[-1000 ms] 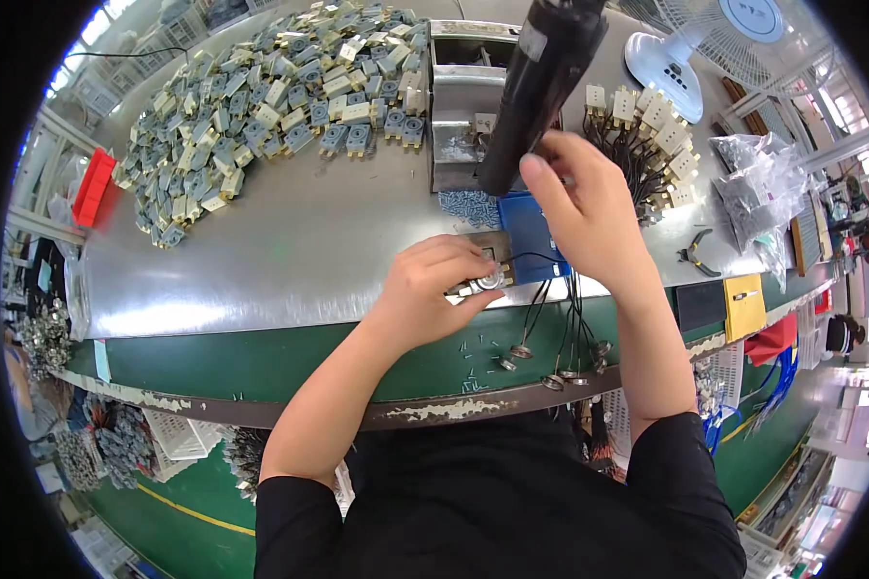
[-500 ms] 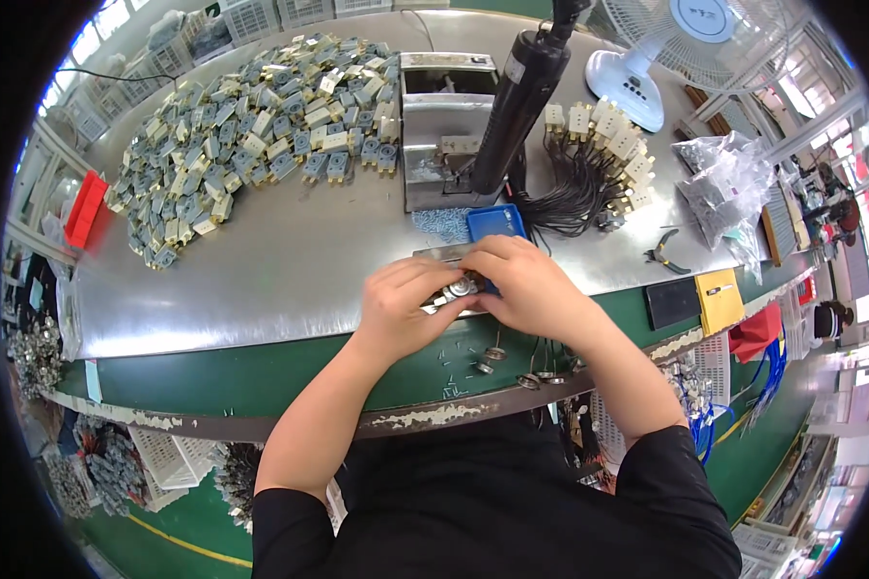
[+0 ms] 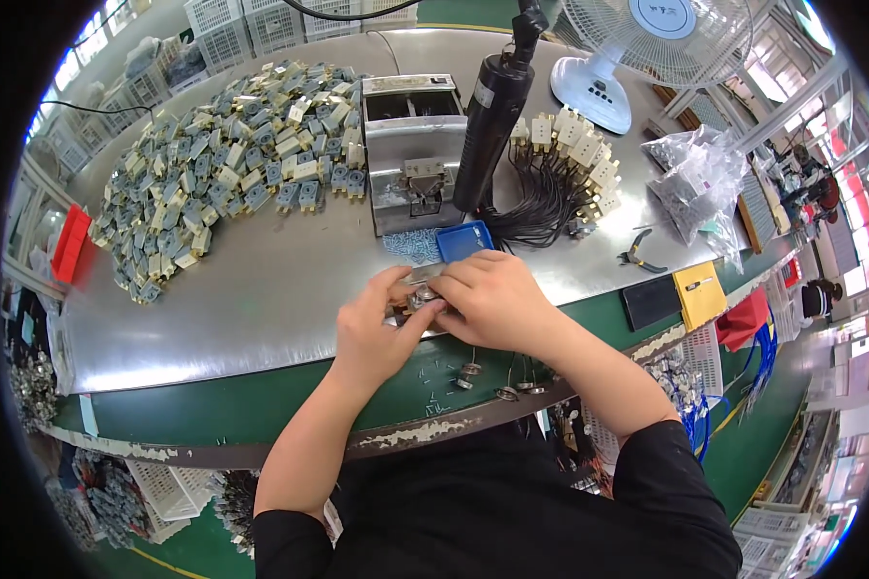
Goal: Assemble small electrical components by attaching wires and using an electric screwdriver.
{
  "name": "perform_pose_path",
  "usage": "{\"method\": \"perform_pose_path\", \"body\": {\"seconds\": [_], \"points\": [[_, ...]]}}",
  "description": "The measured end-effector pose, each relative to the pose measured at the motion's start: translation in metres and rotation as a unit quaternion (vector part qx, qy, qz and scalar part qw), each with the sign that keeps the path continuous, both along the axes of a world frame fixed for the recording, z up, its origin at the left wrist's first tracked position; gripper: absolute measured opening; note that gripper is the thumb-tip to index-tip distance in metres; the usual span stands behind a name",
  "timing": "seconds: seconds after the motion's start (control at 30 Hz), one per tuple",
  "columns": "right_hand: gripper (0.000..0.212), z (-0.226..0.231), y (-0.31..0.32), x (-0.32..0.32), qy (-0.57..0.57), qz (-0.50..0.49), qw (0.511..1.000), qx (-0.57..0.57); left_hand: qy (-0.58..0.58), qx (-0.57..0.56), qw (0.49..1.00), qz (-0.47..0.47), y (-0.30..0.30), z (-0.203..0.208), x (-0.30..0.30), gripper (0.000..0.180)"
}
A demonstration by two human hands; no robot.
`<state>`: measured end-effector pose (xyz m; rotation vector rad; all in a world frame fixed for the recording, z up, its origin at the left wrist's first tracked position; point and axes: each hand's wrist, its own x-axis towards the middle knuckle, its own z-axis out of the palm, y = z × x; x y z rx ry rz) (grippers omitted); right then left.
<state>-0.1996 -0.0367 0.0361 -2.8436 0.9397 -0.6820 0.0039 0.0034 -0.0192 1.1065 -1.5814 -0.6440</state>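
Both my hands meet at the front edge of the metal tabletop, around a small silvery metal part with a round face (image 3: 422,296). My left hand (image 3: 369,326) holds its left side, thumb in front and fingers curved behind, with a gap between them. From the right, my right hand (image 3: 492,301) has its fingertips closed over the part, hiding much of it. Just behind the fingers lies a blue tray (image 3: 465,239) with a few tiny pieces, beside a patch of small blue-grey screws (image 3: 412,246). Round metal discs on wires (image 3: 466,376) hang or lie just in front.
A large pile of grey and cream blocks (image 3: 232,164) covers the back left. A metal fixture (image 3: 413,145) with a black cylindrical tool (image 3: 490,135) stands behind my hands. Right are wired cream blocks (image 3: 579,145), a fan (image 3: 594,92), pliers (image 3: 640,253) and a yellow pad (image 3: 698,294).
The whole view has shifted, so the bench appears farther left and lower. My left fingers have spread farther from the thumb, while my right hand stays on the metal part.
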Motion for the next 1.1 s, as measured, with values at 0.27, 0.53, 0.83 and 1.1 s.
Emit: {"method": "perform_pose_path", "body": {"seconds": [0.27,0.53,0.83,1.1], "points": [[0.017,-0.003,-0.024,-0.084,-0.292,-0.134,0.933,-0.163,-0.056,-0.151,0.984,-0.080,-0.012,-0.006,0.023,0.044],[0.038,-0.060,-0.035,-0.183,-0.431,-0.460,0.776,0.014,-0.113,-0.214,0.959,-0.145,-0.013,-0.009,0.011,0.027],[0.029,-0.028,-0.005,-0.144,-0.161,-0.430,0.870,0.182,-0.105,-0.223,0.958,-0.147,-0.017,-0.010,0.005,0.023],[0.017,-0.036,0.008,-0.109,-0.163,-0.201,0.903,0.342,-0.100,-0.199,0.962,-0.155,-0.014,-0.012,-0.001,0.026]]}}
